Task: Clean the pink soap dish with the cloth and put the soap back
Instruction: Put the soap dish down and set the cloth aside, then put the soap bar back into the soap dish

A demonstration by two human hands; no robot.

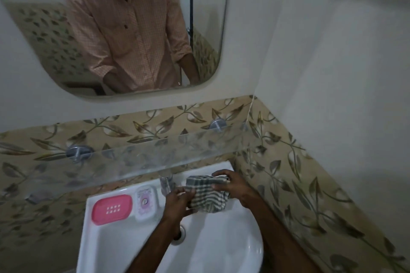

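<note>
The pink soap dish point(112, 209) lies empty on the left back ledge of the white sink point(106, 248), its drain holes showing. Right beside it sits a pale wrapped soap point(145, 203) in a white tray. Over the right back part of the basin, both hands hold a grey-and-white checked cloth point(208, 194). My left hand point(177, 203) grips the cloth's left edge; my right hand point(230, 186) grips its upper right side. Both hands are well right of the dish.
A chrome tap point(166, 184) stands at the sink's back, partly hidden behind my left hand. A clear glass shelf point(142, 157) juts out above the sink. A mirror point(66, 29) hangs on the wall. A leaf-patterned tiled wall point(299, 184) closes in on the right.
</note>
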